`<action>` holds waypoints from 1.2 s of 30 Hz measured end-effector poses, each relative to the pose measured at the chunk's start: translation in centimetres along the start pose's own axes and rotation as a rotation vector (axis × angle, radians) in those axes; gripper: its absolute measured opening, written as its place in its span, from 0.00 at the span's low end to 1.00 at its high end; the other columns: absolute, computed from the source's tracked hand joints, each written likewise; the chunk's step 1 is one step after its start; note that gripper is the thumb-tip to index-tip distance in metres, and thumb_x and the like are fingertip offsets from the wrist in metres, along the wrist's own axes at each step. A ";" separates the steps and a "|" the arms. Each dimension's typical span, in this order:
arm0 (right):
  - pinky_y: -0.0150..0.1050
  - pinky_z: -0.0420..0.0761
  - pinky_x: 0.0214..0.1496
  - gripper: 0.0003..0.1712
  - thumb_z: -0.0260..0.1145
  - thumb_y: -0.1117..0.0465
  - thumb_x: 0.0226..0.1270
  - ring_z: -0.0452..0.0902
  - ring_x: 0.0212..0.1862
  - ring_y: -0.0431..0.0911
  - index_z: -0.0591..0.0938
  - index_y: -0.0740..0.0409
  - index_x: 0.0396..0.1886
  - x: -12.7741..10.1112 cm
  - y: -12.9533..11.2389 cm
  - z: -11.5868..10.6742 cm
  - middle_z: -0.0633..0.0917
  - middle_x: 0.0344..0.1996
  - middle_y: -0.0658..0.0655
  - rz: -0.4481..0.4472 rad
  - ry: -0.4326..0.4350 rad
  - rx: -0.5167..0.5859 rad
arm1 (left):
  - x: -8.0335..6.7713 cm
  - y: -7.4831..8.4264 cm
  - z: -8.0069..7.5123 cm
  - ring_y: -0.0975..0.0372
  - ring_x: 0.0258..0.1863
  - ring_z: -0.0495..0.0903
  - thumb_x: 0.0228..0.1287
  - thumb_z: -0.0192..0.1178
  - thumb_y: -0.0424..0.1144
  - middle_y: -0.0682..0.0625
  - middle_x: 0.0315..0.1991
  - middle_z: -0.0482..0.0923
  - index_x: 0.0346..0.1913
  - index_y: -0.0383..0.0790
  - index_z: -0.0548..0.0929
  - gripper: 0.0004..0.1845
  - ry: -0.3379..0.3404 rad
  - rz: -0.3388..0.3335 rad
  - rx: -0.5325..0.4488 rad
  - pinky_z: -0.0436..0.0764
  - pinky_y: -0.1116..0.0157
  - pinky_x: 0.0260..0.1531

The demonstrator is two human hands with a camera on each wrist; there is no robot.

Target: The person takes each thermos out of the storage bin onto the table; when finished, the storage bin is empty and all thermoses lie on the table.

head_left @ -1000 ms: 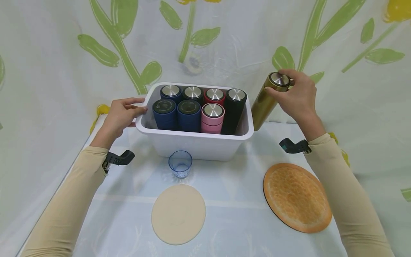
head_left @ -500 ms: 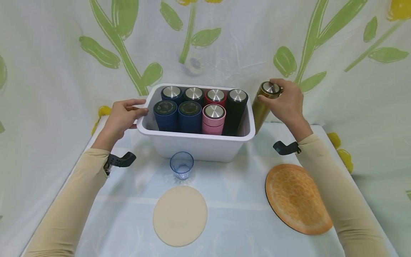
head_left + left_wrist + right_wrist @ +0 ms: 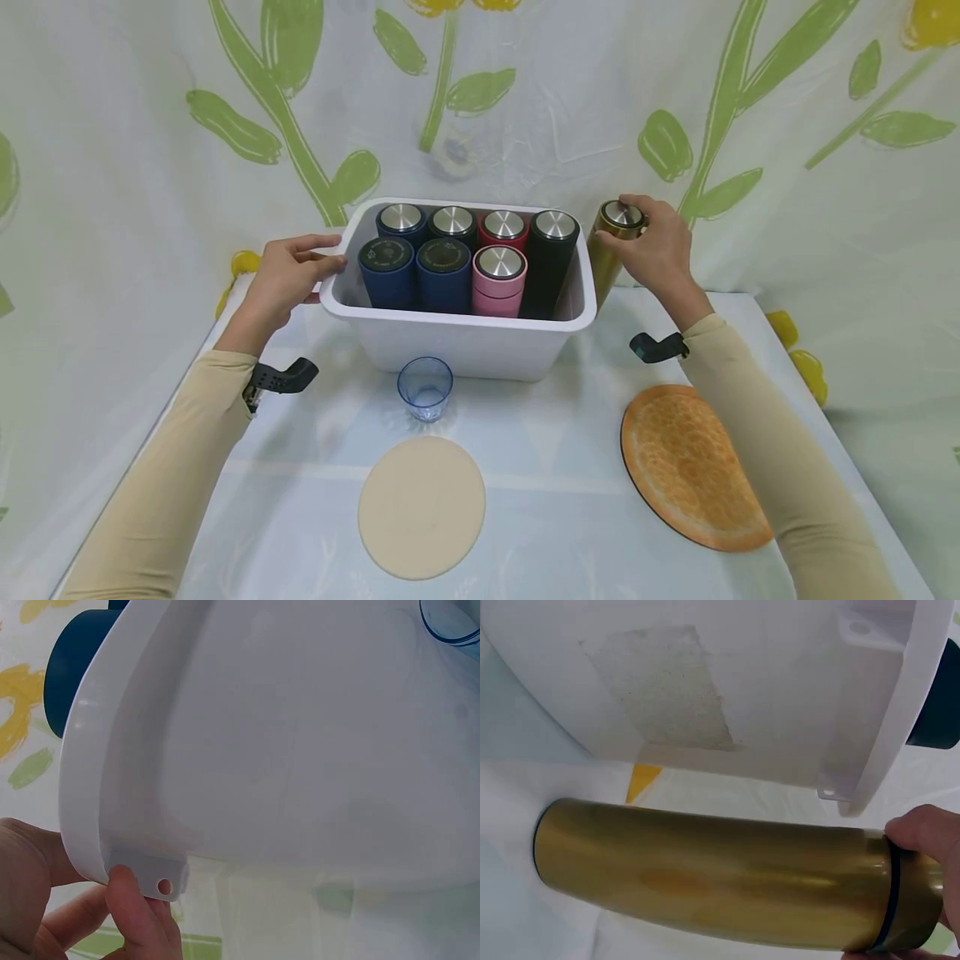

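1. the gold bottle (image 3: 606, 265) is at the far right of the table, just beside the right end of the white bin (image 3: 457, 348); whether its base touches the table i cannot tell.
2. the right hand (image 3: 660, 247) grasps this bottle near the top, thumb and fingers around its steel-topped lid.
3. the left hand (image 3: 283, 275) holds the left end of the bin's rim; the left wrist view shows fingers at a small tab with a hole.
4. inside the bin, the far row runs from left to right: a dark blue bottle (image 3: 401, 218), a dark bottle (image 3: 452, 220), a red bottle (image 3: 503, 225) and a black bottle (image 3: 546, 275).
5. the near row has two navy bottles (image 3: 387, 275) at the left and a pink bottle (image 3: 498, 290) to their right.
6. a clear blue glass (image 3: 425, 390) stands near the bin's front wall.
7. nearer lies a round beige mat (image 3: 422, 507); at the near right, a brown round mat (image 3: 690, 462) is partly covered by the right sleeve (image 3: 780, 467).
8. the table (image 3: 555, 533) has a pale cover; beyond hangs a white sheet (image 3: 570, 108) printed with green leaves.
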State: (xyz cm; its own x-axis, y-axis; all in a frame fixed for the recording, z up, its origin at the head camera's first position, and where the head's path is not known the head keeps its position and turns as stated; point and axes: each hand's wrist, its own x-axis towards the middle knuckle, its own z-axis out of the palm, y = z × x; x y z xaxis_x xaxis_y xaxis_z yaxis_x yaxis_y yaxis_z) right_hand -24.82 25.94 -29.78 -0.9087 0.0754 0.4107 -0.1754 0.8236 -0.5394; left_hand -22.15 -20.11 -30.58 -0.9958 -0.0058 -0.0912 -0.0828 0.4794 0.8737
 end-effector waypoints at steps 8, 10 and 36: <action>0.57 0.69 0.60 0.35 0.74 0.54 0.62 0.71 0.63 0.59 0.76 0.60 0.66 0.1 0.3 0.0 0.79 0.60 0.64 -0.001 -0.028 0.021 | 0.0 0.1 0.0 0.46 0.57 0.76 0.74 0.59 0.41 0.36 0.62 0.74 0.73 0.42 0.71 0.27 0.005 0.004 0.008 0.82 0.68 0.35; 0.57 0.70 0.60 0.35 0.74 0.53 0.62 0.71 0.63 0.59 0.76 0.60 0.67 0.1 0.3 -0.1 0.79 0.60 0.64 0.006 -0.033 0.029 | -0.1 0.1 0.0 0.46 0.57 0.76 0.74 0.59 0.41 0.36 0.62 0.74 0.73 0.42 0.71 0.27 0.003 0.001 0.005 0.82 0.67 0.35; 0.57 0.70 0.58 0.40 0.79 0.53 0.55 0.72 0.61 0.60 0.76 0.62 0.66 0.5 -0.1 -0.9 0.78 0.61 0.65 -0.062 0.004 0.033 | -0.1 0.0 0.0 0.46 0.57 0.76 0.74 0.59 0.41 0.36 0.62 0.75 0.73 0.43 0.71 0.27 0.003 0.004 -0.002 0.82 0.67 0.35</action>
State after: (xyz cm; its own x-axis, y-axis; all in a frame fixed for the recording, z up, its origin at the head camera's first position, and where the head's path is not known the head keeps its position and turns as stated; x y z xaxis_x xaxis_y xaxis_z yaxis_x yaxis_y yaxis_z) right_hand -24.92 26.34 -28.87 -0.8941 0.0271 0.4471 -0.2437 0.8080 -0.5365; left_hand -22.06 -20.08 -30.61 -0.9962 -0.0068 -0.0863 -0.0791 0.4774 0.8751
